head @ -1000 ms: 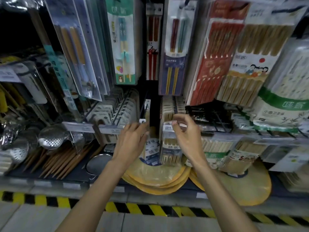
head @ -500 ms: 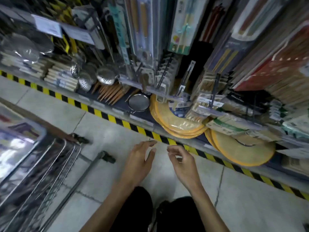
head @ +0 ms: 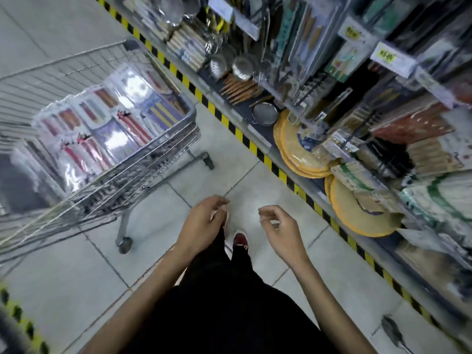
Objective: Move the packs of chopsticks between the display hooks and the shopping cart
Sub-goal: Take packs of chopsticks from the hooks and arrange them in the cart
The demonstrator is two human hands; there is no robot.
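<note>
Neither grip has hold of anything, the left hand point(head: 201, 224) and right hand point(head: 282, 232) hanging loosely curled above the floor point(head: 76, 277); the packs of chopsticks point(head: 107, 118) lie heaped in the shopping cart point(head: 158, 154) to the left; they look light, stiff and glossy-slippery, best pinched along a top edge, I'd say.

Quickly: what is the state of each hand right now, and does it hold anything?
Left hand: open, fingers loosely curled, holding nothing.
Right hand: open, fingers loosely curled, holding nothing.
</note>
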